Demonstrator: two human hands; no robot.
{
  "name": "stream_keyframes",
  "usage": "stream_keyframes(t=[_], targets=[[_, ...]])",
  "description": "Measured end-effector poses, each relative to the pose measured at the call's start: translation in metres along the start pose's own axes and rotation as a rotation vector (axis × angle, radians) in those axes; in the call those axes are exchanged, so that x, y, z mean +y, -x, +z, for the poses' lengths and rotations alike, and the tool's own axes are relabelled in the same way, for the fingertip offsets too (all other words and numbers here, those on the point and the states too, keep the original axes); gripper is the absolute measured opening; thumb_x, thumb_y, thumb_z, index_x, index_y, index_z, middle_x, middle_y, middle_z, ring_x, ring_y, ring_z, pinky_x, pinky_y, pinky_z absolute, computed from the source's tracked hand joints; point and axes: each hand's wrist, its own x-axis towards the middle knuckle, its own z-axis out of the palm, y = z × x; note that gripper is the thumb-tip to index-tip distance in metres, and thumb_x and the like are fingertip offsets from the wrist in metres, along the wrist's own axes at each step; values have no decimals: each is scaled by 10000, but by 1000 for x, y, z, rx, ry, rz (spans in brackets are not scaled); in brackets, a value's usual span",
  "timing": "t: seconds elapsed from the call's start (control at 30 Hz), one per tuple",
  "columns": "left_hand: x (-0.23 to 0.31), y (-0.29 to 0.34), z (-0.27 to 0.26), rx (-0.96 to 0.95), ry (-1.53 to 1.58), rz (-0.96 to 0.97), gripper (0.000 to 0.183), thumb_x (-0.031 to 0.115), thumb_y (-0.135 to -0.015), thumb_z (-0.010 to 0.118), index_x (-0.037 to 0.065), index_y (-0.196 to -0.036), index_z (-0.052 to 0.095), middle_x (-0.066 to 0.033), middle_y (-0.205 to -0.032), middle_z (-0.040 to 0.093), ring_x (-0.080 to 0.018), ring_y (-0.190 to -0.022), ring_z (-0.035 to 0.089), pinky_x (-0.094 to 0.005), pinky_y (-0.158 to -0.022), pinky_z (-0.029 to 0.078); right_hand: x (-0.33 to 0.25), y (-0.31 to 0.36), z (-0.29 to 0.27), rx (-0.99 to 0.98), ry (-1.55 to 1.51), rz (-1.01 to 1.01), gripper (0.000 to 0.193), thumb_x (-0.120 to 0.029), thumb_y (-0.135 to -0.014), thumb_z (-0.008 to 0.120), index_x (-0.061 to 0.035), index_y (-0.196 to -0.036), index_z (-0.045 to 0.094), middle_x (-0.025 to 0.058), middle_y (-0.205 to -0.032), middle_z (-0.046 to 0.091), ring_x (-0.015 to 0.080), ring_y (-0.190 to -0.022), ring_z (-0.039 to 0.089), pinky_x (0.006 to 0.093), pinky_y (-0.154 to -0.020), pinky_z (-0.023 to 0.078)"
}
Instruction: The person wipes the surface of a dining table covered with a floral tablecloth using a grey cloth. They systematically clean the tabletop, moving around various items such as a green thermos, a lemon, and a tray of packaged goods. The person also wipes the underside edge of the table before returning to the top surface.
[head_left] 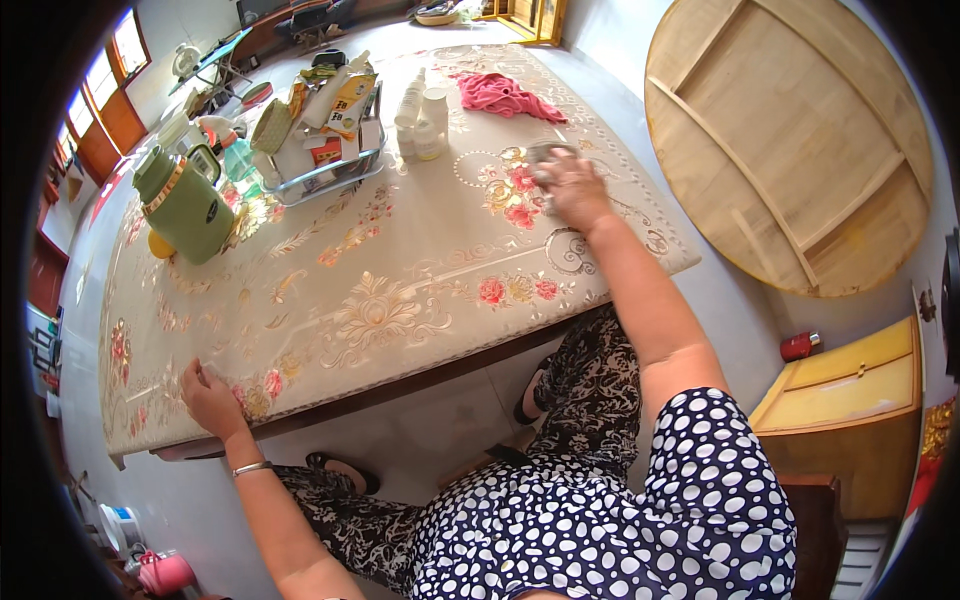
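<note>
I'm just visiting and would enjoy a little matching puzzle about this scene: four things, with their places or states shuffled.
1. Green jug
2. Right hand
3. Pink cloth
4. Left hand

A. Near edge of the table, with a bracelet on its wrist
B. Crumpled, toward the table's far end
C. Standing to the left of the filled clear bin
D. Arm outstretched, toward the table's right side

Pairs: 1-C, 2-D, 3-B, 4-A.

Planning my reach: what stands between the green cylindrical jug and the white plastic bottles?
In the head view, a clear teal spray bottle and a packed, rectangular basket.
</note>
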Motion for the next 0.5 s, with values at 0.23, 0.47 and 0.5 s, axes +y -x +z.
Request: stream_keyframes(t=[0.23, 0.47, 0.5], targets=[[-12, 1, 2, 37, -36, 44, 201, 91, -884, 555, 30, -1060, 630, -130, -1047, 646, -315, -983, 601, -403, -845, 471, 156, 57, -6, 223, 183, 78, 391, -187, -819, 617, -191, -1209, 608, 35, -1370, 469, 301, -1151, 486, 404, -1001, 407], [-1, 1, 2, 67, -37, 40, 204, 81, -857, 577, 42, -1048, 634, -135, -995, 639, -320, -953, 591, -423, -831, 467, 118, 128, -33, 221, 59, 51, 373, -123, -840, 596, -139, -1213, 602, 82, -1377, 467, 318, -1199, 431, 404, -1048, 342], [-1, 3, 0, 74, -31, 39, 203, 80, -855, 579, 44, -1047, 634, -132, -994, 635, -319, -954, 588, -424, -830, 466, 102, 132, -36, 215, 36, 29, 379, -115, -836, 600, -138, -1215, 601, 82, -1378, 467, 321, -1198, 430, 404, -1051, 339]])
